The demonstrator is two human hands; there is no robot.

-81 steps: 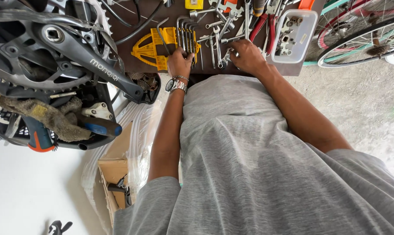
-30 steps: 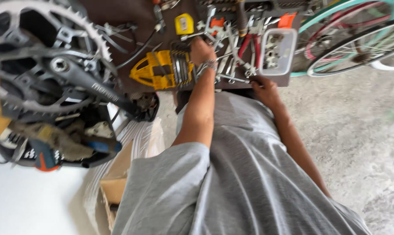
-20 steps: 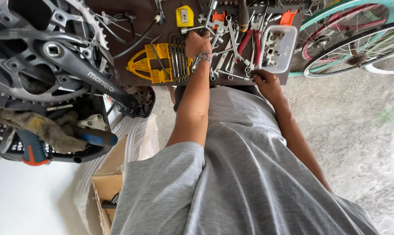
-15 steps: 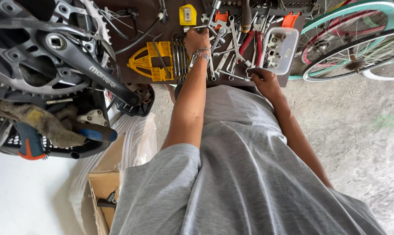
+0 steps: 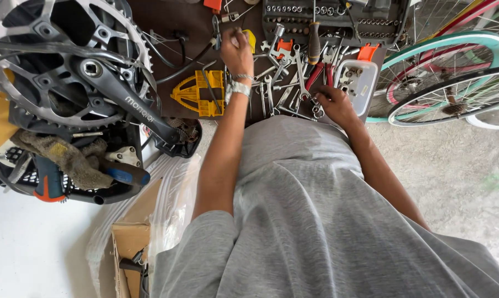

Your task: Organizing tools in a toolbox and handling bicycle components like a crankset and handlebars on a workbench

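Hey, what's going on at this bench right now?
A person in a grey shirt leans over a dark workbench littered with tools. The left hand reaches far in, fingers closed on something small near a yellow tool holder. The right hand rests at the near edge among loose wrenches, beside a white parts tray. A bicycle crankset fills the left.

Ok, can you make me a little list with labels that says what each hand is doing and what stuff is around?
place: brown tool table by a concrete floor
left hand: reaching out over the table, fingers closed on a small thing I cannot make out
right hand: resting on wrenches at the table's near edge
beside left hand: yellow tool holder
beside right hand: clear plastic box
left side: bike crank and chainring
right side: bike wheels
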